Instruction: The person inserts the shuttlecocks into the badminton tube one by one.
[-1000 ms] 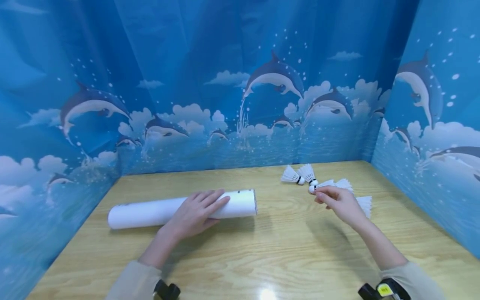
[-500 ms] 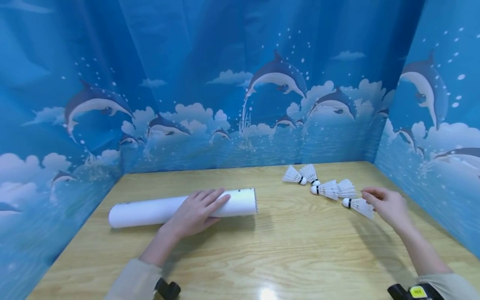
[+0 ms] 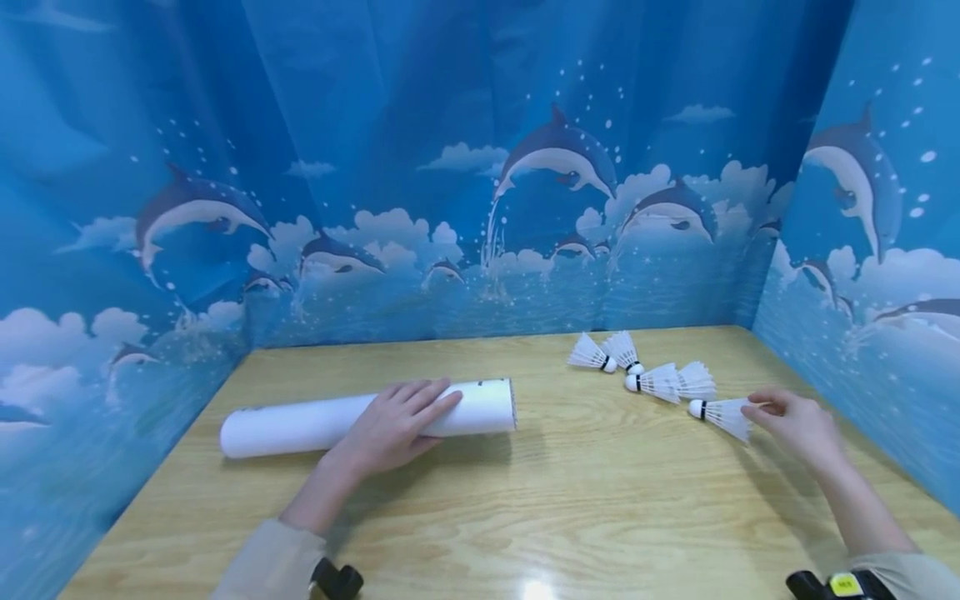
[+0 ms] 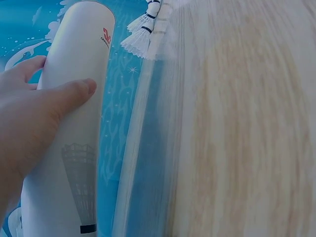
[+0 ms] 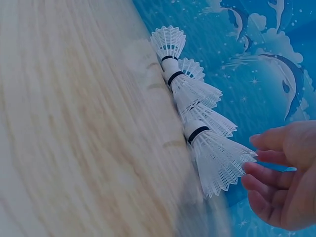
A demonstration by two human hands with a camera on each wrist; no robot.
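A long white tube (image 3: 300,425) (image 4: 79,163) lies on its side across the wooden table (image 3: 570,500), its open end pointing right. My left hand (image 3: 393,425) (image 4: 34,118) rests on top of it with fingers laid nearly straight and the thumb on the near side. Several white shuttlecocks lie in a row at the back right. My right hand (image 3: 795,421) (image 5: 281,177) is at the nearest shuttlecock (image 3: 723,414) (image 5: 219,163). Its loosely bent fingertips touch the rim of the feather skirt.
The other shuttlecocks (image 3: 660,382) (image 5: 190,89) lie tip to tail toward the back wall. Blue dolphin-print curtains (image 3: 480,208) close the table in at the back, left and right. The right wall is close to my right hand.
My right hand left the cork end of a shuttlecock in the middle of the row. It moved right and nearer, to the skirt of the nearest one. The left hand and tube stayed put.
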